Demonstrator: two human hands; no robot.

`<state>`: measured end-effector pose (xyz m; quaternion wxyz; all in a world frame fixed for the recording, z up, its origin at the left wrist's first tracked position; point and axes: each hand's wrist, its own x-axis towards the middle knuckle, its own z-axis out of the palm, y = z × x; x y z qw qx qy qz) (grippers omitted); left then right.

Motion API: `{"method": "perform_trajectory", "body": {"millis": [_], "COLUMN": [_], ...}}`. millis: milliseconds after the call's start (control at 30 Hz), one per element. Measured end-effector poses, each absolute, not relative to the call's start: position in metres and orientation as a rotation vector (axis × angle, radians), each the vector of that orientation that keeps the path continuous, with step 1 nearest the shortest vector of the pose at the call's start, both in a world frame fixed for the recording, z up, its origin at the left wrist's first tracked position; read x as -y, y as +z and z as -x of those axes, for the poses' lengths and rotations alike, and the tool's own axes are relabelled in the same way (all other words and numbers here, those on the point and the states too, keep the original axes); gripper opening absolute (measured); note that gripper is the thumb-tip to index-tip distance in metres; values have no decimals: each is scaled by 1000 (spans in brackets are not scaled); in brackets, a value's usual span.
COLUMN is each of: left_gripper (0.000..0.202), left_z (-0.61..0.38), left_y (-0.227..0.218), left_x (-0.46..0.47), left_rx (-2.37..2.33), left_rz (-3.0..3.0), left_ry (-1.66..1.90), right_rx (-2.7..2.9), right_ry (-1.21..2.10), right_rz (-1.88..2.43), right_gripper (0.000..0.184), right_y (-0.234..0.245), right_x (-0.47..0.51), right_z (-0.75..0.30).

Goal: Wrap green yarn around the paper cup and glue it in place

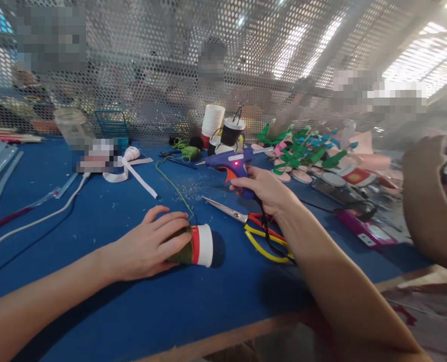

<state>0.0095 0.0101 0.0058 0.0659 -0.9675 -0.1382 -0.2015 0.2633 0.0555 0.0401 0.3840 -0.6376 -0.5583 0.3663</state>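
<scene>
A paper cup (204, 245) with a white rim and red band lies on its side on the blue table. Dark green yarn (185, 249) covers the part toward its base. My left hand (153, 244) is wrapped over that part. From the cup a thin green strand (174, 187) runs back to a green yarn ball (190, 152). In my right hand (264, 187) is a blue hot glue gun (227, 160) with an orange trigger and a glowing red light. Its nozzle points left, above the table. Scissors (227, 210) with red and yellow handles lie below my right hand.
Stacked paper cups (213, 119) and a black-wrapped cup (233, 131) stand at the back. Green leaf-shaped pieces (294, 156) crowd the back right. White ribbon (142, 181) and a white cable (63, 210) lie left. Another person's arm (425, 201) is at the right edge.
</scene>
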Motion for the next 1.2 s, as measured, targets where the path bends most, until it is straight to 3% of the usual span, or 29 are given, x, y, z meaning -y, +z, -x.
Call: {"method": "perform_trajectory", "body": {"millis": [300, 867, 1033, 1200], "left_gripper": [19, 27, 25, 23], "left_z": [-7, -1, -2, -2], "left_y": [13, 6, 6, 10], "left_x": [-11, -22, -22, -21], "left_rx": [349, 453, 456, 469], "left_rz": [2790, 2943, 2937, 2933], "left_ry": [-545, -615, -617, -605], "right_rx": [1567, 1960, 2039, 2148], "right_ry": [1201, 965, 1037, 844], "right_rz": [1289, 1749, 1661, 1622], "right_gripper": [19, 35, 24, 20], "right_y": [50, 70, 68, 64], "right_x": [-14, 21, 24, 25], "right_z": [-257, -262, -259, -260]}}
